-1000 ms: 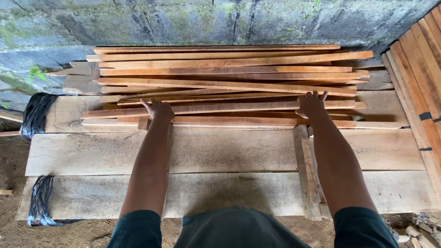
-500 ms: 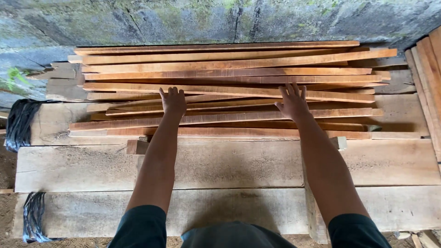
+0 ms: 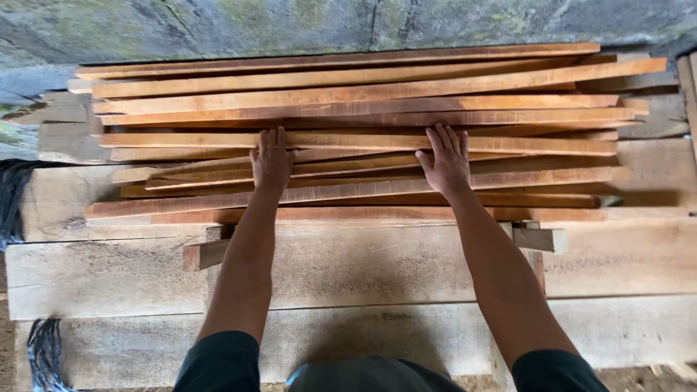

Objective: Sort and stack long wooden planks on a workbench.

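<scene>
Both hands have slid further up the pile since a moment ago, off the near strips and onto ones around the middle of the stack. Left hand (image 3: 272, 161) is lying flat, fingers stretched out and together, palm down on the reddish-brown wooden slats (image 3: 363, 138). Right hand (image 3: 446, 161) is the same deal, open and spread, pressing on top rather than gripping anything. So neither one is actually closed around a slat, they're just resting on them. Those slats are long thin strips stacked loosely, some a bit crooked, running left to right across a base of wide pale planks (image 3: 363, 265). Behind the pile is a rough grey concrete wall (image 3: 290, 25) with greenish patches. Off on the left edge there's a bundle of black cords (image 3: 11, 203) hanging near the planks.
</scene>
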